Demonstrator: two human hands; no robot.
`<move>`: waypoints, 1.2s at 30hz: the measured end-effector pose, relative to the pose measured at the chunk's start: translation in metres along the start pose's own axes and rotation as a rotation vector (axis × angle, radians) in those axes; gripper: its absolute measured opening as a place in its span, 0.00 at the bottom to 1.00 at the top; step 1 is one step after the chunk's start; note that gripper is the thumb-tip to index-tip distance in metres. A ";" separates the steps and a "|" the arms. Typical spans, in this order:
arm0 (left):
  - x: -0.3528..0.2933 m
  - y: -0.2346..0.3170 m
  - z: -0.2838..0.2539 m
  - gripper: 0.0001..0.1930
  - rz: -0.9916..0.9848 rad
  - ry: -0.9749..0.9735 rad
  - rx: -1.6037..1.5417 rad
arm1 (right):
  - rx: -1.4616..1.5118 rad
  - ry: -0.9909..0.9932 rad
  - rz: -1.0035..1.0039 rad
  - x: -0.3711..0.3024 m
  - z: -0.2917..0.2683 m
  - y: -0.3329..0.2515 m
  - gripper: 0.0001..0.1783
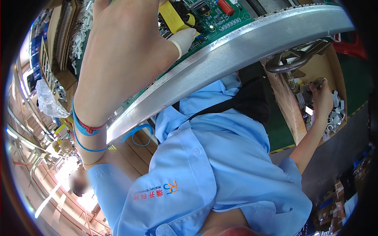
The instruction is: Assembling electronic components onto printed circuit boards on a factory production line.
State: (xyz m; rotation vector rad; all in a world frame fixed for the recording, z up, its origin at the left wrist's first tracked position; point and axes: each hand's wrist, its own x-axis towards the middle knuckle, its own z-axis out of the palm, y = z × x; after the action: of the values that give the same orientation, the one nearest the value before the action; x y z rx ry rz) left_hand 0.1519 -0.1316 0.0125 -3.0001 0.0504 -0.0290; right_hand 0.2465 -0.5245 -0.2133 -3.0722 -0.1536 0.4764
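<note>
My left hand (pixel 126 55) reaches over a green circuit board (pixel 236 24) at the top, with blue and red bands on its wrist. Its thumb wears a white finger cot and lies stretched against the board, beside a yellow-wrapped transformer (pixel 171 17). The other fingers are mostly cut off by the upper edge. At the right, my right hand (pixel 323 100) is down in a cardboard box (pixel 341 78) of small silvery metal pieces (pixel 334 114). Its fingers are bent together at the tips; what they pinch is too small to name.
A curved-looking metal rail (pixel 236 51) runs along the board's near side. Between me and the box are a metal clamp handle (pixel 289 63) and a wooden strip (pixel 283 102). Boxes of white parts (pixel 78 39) and a clear plastic bag (pixel 49 100) stand left; a blue coiled cord (pixel 136 133) hangs below.
</note>
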 end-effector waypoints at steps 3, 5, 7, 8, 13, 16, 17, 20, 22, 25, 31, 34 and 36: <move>0.021 0.021 -0.026 0.37 -0.272 -0.374 -0.082 | -0.001 0.094 -0.061 -0.001 -0.005 -0.009 0.16; 0.008 0.016 -0.017 0.36 -0.159 -0.223 -0.089 | 0.010 0.147 -0.116 0.004 0.004 -0.003 0.17; 0.023 0.024 -0.026 0.36 -0.222 -0.330 -0.066 | 0.019 0.196 -0.165 0.011 0.017 0.009 0.17; 0.029 0.028 -0.032 0.36 -0.293 -0.434 -0.037 | 0.076 0.102 -0.185 0.015 0.022 0.013 0.18; 0.031 0.021 -0.029 0.36 -0.255 -0.397 -0.114 | -0.016 0.098 -0.332 0.019 0.037 0.014 0.19; 0.045 0.029 -0.036 0.36 -0.278 -0.463 -0.071 | 0.052 0.078 -0.211 0.014 0.029 -0.005 0.19; 0.051 0.033 -0.040 0.36 -0.339 -0.565 0.003 | 0.092 0.044 -0.200 0.013 0.023 -0.010 0.19; 0.041 0.029 -0.035 0.36 -0.272 -0.469 -0.003 | 0.074 -0.010 -0.200 0.015 0.025 -0.016 0.18; 0.045 0.036 -0.038 0.35 -0.316 -0.528 0.021 | 0.022 -0.030 -0.221 0.019 0.032 -0.021 0.18; 0.051 0.039 -0.040 0.33 -0.329 -0.617 0.039 | 0.000 -0.075 -0.197 0.020 0.033 -0.024 0.17; 0.060 0.031 -0.040 0.26 -0.168 -0.780 0.073 | 0.045 -0.051 -0.140 0.020 0.029 -0.023 0.19; 0.060 0.024 -0.041 0.23 -0.108 -0.854 0.090 | 0.084 -0.017 -0.171 0.021 0.028 -0.026 0.19; 0.060 0.020 -0.038 0.21 -0.080 -0.901 0.094 | 0.095 -0.006 -0.192 0.025 0.031 -0.024 0.19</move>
State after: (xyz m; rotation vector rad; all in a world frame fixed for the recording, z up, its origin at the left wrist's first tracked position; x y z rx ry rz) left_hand 0.2100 -0.1584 0.0483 -2.6298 -0.1603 1.2353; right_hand 0.2588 -0.4977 -0.2494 -2.9248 -0.4094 0.4676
